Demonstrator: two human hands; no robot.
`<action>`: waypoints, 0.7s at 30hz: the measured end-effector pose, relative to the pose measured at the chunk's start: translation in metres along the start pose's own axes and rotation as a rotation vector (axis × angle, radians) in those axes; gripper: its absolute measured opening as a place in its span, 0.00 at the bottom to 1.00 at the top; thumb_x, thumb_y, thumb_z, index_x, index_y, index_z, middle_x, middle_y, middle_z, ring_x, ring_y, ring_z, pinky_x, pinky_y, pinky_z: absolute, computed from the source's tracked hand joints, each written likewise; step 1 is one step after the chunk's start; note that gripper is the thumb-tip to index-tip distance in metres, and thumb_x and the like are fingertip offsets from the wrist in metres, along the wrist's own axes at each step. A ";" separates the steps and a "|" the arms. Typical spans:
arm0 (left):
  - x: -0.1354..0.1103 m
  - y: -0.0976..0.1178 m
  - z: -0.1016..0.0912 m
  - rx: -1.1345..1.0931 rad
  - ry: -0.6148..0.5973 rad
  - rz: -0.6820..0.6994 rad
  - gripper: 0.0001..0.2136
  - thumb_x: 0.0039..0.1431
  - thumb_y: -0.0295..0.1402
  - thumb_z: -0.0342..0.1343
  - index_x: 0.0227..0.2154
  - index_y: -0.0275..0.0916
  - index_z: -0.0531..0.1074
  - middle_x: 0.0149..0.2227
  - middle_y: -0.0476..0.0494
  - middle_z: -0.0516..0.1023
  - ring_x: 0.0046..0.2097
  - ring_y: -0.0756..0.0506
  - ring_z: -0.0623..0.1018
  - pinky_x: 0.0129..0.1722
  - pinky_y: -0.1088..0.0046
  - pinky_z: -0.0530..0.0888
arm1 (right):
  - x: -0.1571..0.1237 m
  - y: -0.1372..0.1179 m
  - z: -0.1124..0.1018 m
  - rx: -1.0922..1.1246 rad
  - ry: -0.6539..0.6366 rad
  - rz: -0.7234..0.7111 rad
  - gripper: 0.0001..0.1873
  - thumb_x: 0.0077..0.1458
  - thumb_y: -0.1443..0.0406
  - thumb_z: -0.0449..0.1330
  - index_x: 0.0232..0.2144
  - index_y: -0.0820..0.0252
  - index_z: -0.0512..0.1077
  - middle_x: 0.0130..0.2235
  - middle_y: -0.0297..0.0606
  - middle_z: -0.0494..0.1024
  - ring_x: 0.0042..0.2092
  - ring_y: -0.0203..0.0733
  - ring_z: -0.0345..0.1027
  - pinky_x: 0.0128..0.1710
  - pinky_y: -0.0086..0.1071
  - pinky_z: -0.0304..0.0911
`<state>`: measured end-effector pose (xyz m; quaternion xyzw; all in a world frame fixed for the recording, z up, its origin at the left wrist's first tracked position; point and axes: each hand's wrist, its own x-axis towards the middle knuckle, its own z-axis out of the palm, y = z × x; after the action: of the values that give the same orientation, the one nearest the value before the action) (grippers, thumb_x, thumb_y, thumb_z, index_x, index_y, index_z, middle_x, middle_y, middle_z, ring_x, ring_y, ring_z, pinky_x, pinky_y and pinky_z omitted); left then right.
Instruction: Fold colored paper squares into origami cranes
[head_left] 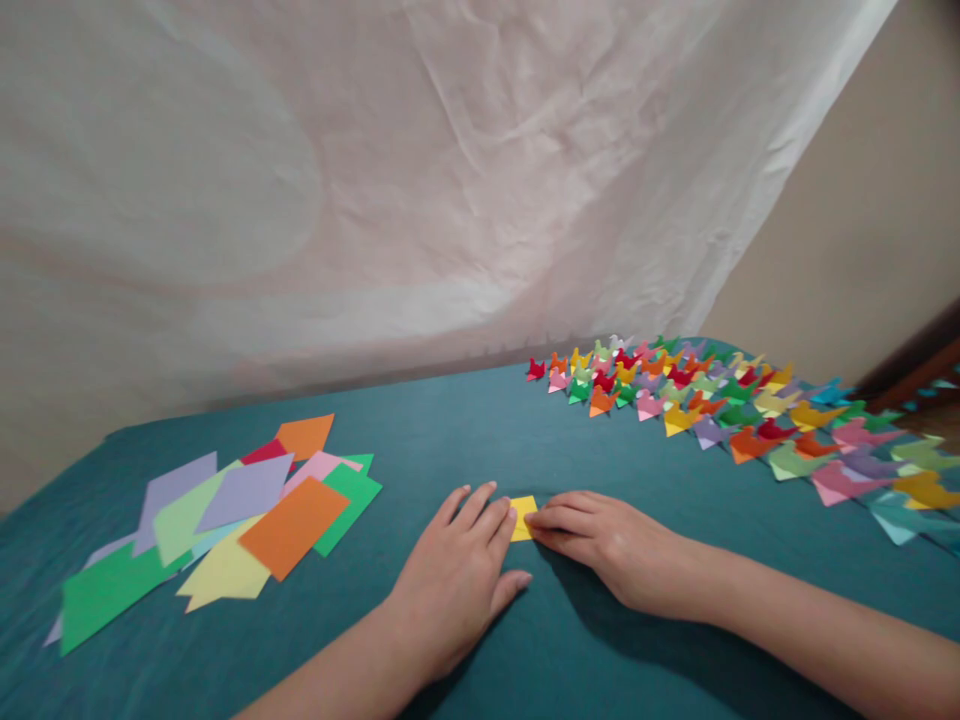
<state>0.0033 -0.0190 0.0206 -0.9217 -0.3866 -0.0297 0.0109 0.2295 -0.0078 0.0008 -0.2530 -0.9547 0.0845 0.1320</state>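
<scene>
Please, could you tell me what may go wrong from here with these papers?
1. The yellow paper is small, with the left hand and right hand both at it; uneven pressure might shift or crease it.
2. Many paper birds stand close together at the right; a wide swing of the right arm could knock some over.
3. The loose sheets overlap untidily; a brush might scatter them.
</scene>
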 end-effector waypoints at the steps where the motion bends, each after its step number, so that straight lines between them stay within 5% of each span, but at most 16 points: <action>1: 0.000 0.000 -0.001 0.002 -0.003 0.001 0.23 0.62 0.45 0.46 0.54 0.36 0.64 0.56 0.40 0.67 0.61 0.38 0.60 0.59 0.55 0.56 | 0.000 0.000 0.000 -0.004 -0.010 0.002 0.21 0.59 0.73 0.49 0.54 0.64 0.65 0.53 0.45 0.70 0.53 0.45 0.61 0.52 0.40 0.61; 21: 0.001 -0.005 0.003 0.021 0.030 0.046 0.19 0.63 0.39 0.46 0.53 0.35 0.65 0.53 0.38 0.70 0.58 0.39 0.64 0.58 0.58 0.58 | -0.004 0.008 0.005 0.069 0.158 -0.030 0.17 0.61 0.72 0.47 0.47 0.64 0.72 0.47 0.45 0.76 0.51 0.41 0.67 0.52 0.38 0.64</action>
<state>0.0010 -0.0148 0.0176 -0.9296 -0.3656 -0.0392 0.0270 0.2347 -0.0033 -0.0066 -0.2399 -0.9416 0.0950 0.2166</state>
